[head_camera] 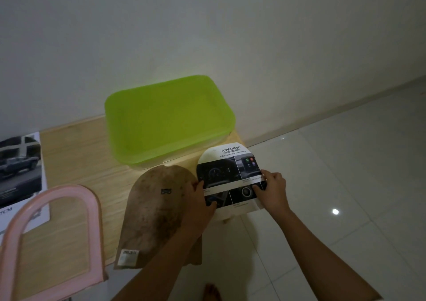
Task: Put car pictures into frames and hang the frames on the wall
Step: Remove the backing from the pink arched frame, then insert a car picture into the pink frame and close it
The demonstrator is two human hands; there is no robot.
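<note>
Head view shows the pink frame (66,191) lying flat closest, on the left of the table (73,153), with the brown back board (156,213) near it on the right. A bit further, the left hand (200,199) and right hand (272,190) are apart, each pinching one side of the car picture (228,174); its round top points away like the frame's, so I think it must go left, and the left hand is nearer. Behind sits a green box (168,118).

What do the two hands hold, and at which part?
Both hold the arched car picture: left hand at its left edge, right hand at its right edge.
</note>
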